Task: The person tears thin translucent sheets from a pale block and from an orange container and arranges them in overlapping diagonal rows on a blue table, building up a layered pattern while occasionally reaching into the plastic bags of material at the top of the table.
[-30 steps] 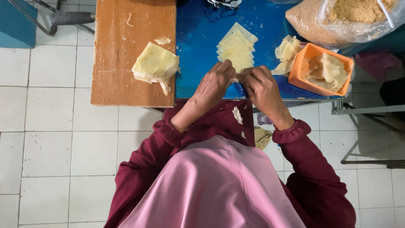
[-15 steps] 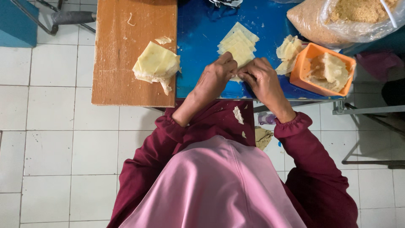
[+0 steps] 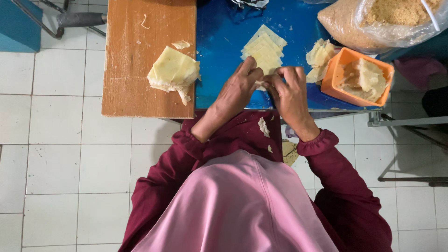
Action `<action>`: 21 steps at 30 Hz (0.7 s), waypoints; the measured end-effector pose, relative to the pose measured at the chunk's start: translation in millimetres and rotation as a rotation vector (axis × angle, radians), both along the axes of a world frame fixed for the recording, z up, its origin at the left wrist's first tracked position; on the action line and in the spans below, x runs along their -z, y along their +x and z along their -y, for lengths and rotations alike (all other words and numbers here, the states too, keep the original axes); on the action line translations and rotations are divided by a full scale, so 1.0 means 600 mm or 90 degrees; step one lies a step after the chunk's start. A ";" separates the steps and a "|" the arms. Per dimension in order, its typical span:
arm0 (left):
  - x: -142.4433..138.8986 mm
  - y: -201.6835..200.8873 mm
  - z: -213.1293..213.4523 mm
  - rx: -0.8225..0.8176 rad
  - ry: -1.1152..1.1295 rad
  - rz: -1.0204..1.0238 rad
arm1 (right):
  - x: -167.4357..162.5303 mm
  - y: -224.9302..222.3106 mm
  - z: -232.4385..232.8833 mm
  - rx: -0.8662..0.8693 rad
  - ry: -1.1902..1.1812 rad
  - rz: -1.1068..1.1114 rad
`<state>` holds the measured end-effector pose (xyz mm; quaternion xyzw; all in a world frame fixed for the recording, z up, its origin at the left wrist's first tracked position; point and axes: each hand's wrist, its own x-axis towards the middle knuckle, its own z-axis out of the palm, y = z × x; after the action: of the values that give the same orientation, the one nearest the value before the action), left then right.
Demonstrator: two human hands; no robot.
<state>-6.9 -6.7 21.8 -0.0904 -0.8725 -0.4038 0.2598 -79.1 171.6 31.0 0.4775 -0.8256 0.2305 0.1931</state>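
My left hand (image 3: 240,88) and my right hand (image 3: 288,91) meet over the near edge of a blue table (image 3: 219,51), fingertips pinching a small pale dough piece (image 3: 261,84) between them. Just beyond my fingers lies a row of overlapping square dough wrappers (image 3: 262,46). A thick stack of pale wrappers (image 3: 173,72) rests on the wooden board (image 3: 140,88) to the left. Right of my right hand stands an orange tub (image 3: 340,60) holding pale dough scraps.
A loose heap of torn wrappers (image 3: 319,57) lies beside the tub. A clear plastic bag of brown crumbs (image 3: 373,18) sits at the back right. White floor tiles (image 3: 60,154) surround the table; a metal frame (image 3: 406,140) is at the right. Dough bits cling to my maroon lap.
Both hands have edged a little forward toward the wrapper row and kept working the small dough piece between the fingertips.
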 end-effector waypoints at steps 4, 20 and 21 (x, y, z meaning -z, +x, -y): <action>0.002 -0.003 -0.005 -0.026 -0.012 0.010 | 0.004 0.028 -0.009 0.049 0.070 -0.076; 0.007 0.064 -0.021 -0.033 -0.129 -0.042 | 0.016 -0.080 0.021 0.051 0.165 -0.018; 0.008 0.063 -0.021 -0.036 -0.131 -0.032 | 0.012 -0.082 0.018 0.013 0.126 0.060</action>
<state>30.7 6.1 17.1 -0.1021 -0.9047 -0.3026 0.2819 -128.0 160.6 24.1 0.4742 -0.8574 0.1682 0.1080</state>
